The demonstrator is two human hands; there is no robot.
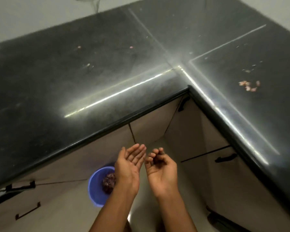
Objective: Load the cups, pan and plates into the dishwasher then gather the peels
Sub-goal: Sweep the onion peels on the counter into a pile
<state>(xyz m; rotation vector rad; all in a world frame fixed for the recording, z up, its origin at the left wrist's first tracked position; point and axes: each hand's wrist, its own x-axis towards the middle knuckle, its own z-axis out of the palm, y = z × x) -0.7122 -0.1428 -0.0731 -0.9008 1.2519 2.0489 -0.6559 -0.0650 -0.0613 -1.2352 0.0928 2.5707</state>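
Pinkish onion-skin peels (pixel 249 85) sit scattered on the black stone table (pixel 74 84), well apart from both hands. Left hand (pixel 130 162) is palm-up with fingers straight; right hand (pixel 161 168) has fingers loosely curled, holding nothing I can make out, above a blue plastic bucket (pixel 95 186) of dark scraps.

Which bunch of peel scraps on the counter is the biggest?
The pinkish peel cluster on the right arm of the counter, toward its front edge. The other scraps are only tiny specks scattered farther back.

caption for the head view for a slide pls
Both hands, left and right, palms up over the floor beside a blue bucket; peels lie on the counter.
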